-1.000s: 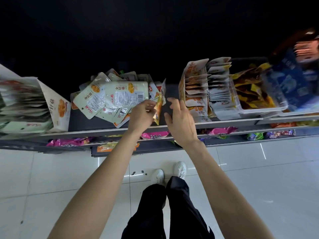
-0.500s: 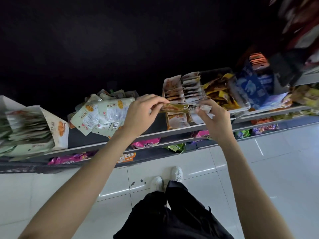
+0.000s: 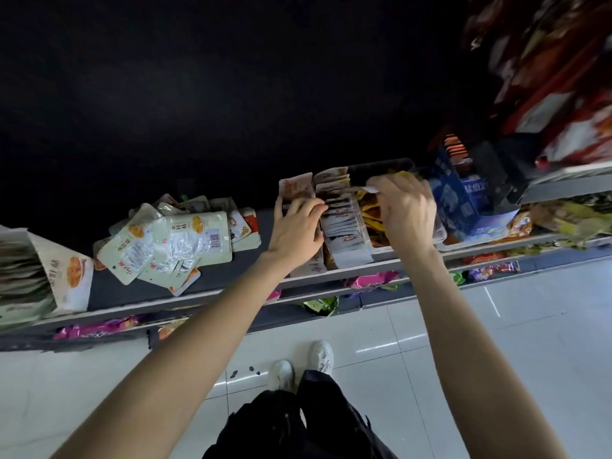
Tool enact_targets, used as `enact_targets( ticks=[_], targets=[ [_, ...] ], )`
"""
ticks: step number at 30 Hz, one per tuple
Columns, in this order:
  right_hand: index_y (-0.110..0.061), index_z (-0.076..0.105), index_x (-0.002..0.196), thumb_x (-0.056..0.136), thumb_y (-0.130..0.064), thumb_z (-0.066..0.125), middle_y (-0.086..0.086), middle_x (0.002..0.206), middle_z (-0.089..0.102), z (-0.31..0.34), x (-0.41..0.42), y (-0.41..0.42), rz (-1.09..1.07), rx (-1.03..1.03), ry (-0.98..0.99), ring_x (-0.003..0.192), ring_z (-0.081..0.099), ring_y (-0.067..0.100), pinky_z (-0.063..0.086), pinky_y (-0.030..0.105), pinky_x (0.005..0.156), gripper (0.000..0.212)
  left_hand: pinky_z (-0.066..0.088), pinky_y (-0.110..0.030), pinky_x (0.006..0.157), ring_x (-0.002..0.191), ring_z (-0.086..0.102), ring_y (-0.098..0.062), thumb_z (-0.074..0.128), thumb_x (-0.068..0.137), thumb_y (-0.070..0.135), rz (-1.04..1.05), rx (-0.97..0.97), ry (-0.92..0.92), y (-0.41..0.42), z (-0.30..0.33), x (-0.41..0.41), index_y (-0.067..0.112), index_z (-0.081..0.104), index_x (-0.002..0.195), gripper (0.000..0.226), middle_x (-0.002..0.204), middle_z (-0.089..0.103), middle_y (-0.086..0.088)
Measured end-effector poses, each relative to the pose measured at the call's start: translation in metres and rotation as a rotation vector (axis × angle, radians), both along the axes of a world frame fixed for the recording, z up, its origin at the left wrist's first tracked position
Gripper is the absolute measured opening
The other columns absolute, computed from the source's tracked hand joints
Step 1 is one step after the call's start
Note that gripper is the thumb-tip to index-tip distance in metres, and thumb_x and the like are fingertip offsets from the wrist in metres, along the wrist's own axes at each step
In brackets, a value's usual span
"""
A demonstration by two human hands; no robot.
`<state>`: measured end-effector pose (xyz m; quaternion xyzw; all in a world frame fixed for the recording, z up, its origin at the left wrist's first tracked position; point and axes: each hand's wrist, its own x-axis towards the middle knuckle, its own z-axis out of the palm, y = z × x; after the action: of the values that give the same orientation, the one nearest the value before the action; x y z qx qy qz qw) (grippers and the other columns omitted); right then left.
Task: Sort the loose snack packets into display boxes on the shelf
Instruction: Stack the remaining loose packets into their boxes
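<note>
The left hand point(image 3: 298, 226) lies at about 12 o'clock from the person's white shoes point(image 3: 301, 366), fingers fairly straight and spread over the tops of the upright packets in the display box point(image 3: 344, 226) on the shelf point(image 3: 212, 286); it presses on them and grips nothing. The right hand point(image 3: 409, 210), at 3 o'clock from the left and just beside it, has its fingers curled, pinching a thin snack packet point(image 3: 364, 188) by one end. That packet sticks out toward 9 o'clock, held flat above the row of packets, over the seam between the display box and the clear tray point(image 3: 440, 233) of yellow and orange packets; whether it touches the row cannot be told.

At 9 o'clock from the left hand, a loose heap of pale green packets point(image 3: 172, 240) lies on the dark shelf surface, well apart from the box. Further toward 9 o'clock, at the frame edge, stands another carton point(image 3: 69, 279) filled with stacked packets. At 3 o'clock from the right hand sits a blue box point(image 3: 460, 200). Pink and green wrappers show on the lower shelves above the white tiled floor point(image 3: 496, 342).
</note>
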<state>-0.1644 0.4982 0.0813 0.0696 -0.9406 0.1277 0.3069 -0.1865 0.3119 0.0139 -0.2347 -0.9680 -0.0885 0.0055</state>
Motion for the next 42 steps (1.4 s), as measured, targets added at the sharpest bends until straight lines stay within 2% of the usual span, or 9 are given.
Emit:
enact_targets(
  ticks=[7, 13, 16, 20, 26, 31, 36, 39, 42],
  targets=[
    [-0.020, 0.075, 0.075, 0.048, 0.005, 0.083, 0.000, 0.057, 0.063, 0.004, -0.040, -0.020, 0.051, 0.291, -0.222, 0.052, 0.062, 0.020, 0.043, 0.020, 0.044, 0.038, 0.023, -0.050, 0.109, 0.126, 0.041, -0.023, 0.059, 0.086, 0.025, 0.017, 0.004, 0.028, 0.006, -0.003, 0.004, 0.017, 0.048, 0.135, 0.051, 0.139, 0.046, 0.000],
    [-0.023, 0.058, 0.123, 0.086, 0.003, 0.053, 0.003, 0.099, 0.069, -0.010, -0.049, -0.023, 0.118, 0.455, -0.493, 0.089, 0.067, 0.022, 0.051, 0.031, 0.075, 0.045, 0.021, -0.049, 0.113, 0.129, 0.038, -0.023, 0.058, 0.087, 0.023, 0.046, 0.003, 0.016, 0.009, -0.003, 0.004, 0.017, 0.046, 0.137, 0.052, 0.141, 0.044, 0.000],
    [-0.017, 0.070, 0.090, 0.061, 0.008, 0.069, 0.000, 0.064, 0.067, -0.019, -0.046, -0.020, 0.080, 0.327, -0.324, 0.056, 0.064, 0.021, 0.051, 0.032, 0.070, 0.039, 0.016, -0.046, 0.114, 0.133, 0.032, -0.021, 0.053, 0.090, 0.024, 0.067, 0.001, -0.010, 0.009, -0.001, 0.003, 0.019, 0.040, 0.141, 0.053, 0.145, 0.038, 0.002],
    [-0.017, 0.071, 0.078, 0.062, 0.009, 0.070, 0.003, 0.059, 0.065, -0.040, -0.045, -0.019, 0.088, 0.316, -0.383, 0.052, 0.061, 0.022, 0.050, 0.034, 0.077, 0.030, 0.013, -0.048, 0.115, 0.133, 0.031, -0.020, 0.054, 0.089, 0.022, 0.065, -0.002, -0.035, 0.010, 0.001, 0.003, 0.020, 0.040, 0.141, 0.054, 0.144, 0.040, 0.003],
    [-0.010, 0.072, 0.101, 0.069, 0.013, 0.065, 0.016, 0.082, 0.071, -0.053, -0.039, -0.023, 0.070, 0.118, -0.311, 0.081, 0.067, 0.034, 0.053, 0.042, 0.075, 0.039, 0.018, -0.050, 0.115, 0.131, 0.040, -0.018, 0.059, 0.087, 0.020, 0.062, 0.168, 0.080, -0.005, 0.006, 0.016, 0.020, 0.054, 0.130, 0.044, 0.134, 0.053, 0.004],
    [-0.011, 0.067, 0.112, 0.083, -0.002, 0.047, 0.008, 0.101, 0.069, -0.041, 0.015, -0.075, 0.273, -0.195, -0.208, 0.096, 0.061, 0.026, 0.049, 0.038, 0.083, 0.036, 0.040, -0.031, 0.088, 0.090, 0.060, -0.016, 0.054, 0.087, 0.021, 0.336, 0.422, 0.380, -0.067, 0.006, 0.056, 0.014, 0.066, 0.093, 0.016, 0.092, 0.068, 0.002],
    [-0.010, 0.067, 0.113, 0.078, 0.005, 0.060, 0.006, 0.109, 0.068, -0.061, 0.028, -0.158, 0.568, -0.171, -0.378, 0.102, 0.062, 0.026, 0.053, 0.040, 0.088, 0.039, 0.044, -0.023, 0.072, 0.080, 0.062, -0.017, 0.058, 0.087, 0.015, 0.818, 0.610, 0.230, -0.153, -0.015, 0.085, 0.011, 0.062, 0.090, 0.007, 0.086, 0.066, 0.001],
    [-0.013, 0.049, 0.136, 0.090, -0.004, 0.051, 0.005, 0.140, 0.049, -0.074, 0.017, -0.202, 0.564, -0.072, -0.669, 0.129, 0.044, 0.023, 0.036, 0.037, 0.109, 0.047, 0.043, -0.004, 0.059, 0.084, 0.057, -0.015, 0.060, 0.090, 0.010, 1.085, 0.832, -0.084, -0.184, -0.012, 0.077, 0.003, 0.053, 0.116, 0.028, 0.108, 0.055, -0.001],
    [-0.016, 0.022, 0.150, 0.095, -0.010, 0.045, 0.003, 0.158, 0.015, -0.089, 0.002, -0.242, 0.520, 0.024, -0.894, 0.144, 0.016, 0.020, 0.018, 0.030, 0.115, 0.060, 0.050, -0.017, 0.082, 0.111, 0.055, -0.025, 0.061, 0.091, 0.019, 1.155, 0.762, -0.384, -0.210, -0.027, 0.055, 0.001, 0.036, 0.138, 0.056, 0.135, 0.047, -0.007]
  ],
)
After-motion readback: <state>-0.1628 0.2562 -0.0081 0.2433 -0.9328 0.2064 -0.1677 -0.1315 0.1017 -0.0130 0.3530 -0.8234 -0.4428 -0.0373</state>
